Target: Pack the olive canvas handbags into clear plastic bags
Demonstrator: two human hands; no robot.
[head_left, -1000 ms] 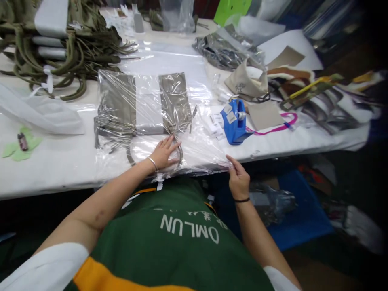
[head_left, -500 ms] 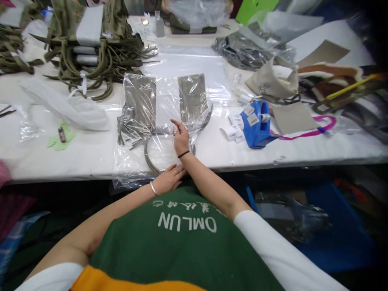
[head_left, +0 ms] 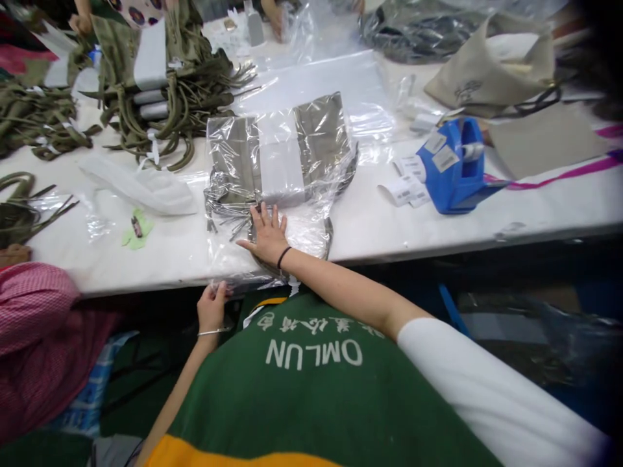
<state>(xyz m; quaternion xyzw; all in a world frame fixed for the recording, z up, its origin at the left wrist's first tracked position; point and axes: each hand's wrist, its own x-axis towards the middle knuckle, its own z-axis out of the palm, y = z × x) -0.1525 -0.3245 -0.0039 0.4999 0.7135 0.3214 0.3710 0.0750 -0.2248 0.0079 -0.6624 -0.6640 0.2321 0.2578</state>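
A clear plastic bag (head_left: 316, 220) lies on the white table (head_left: 413, 227), with a folded olive-grey cloth bag (head_left: 280, 152) and its strap inside. My right hand (head_left: 265, 235) lies flat on the plastic near the table's front edge, fingers spread. My left hand (head_left: 213, 306) is at the table's edge below it, fingers closed on the plastic bag's near left corner.
A blue tape dispenser (head_left: 452, 168) and white labels (head_left: 406, 188) sit to the right. Piles of olive bags with straps (head_left: 160, 91) fill the back left, with a white plastic bag (head_left: 141, 185) beside them. A person in a pink checked sleeve (head_left: 43, 337) is at left.
My right hand slid back toward me and flattened on the plastic. My left hand dropped from the bag's top to grip its near edge. The camera view shifted left.
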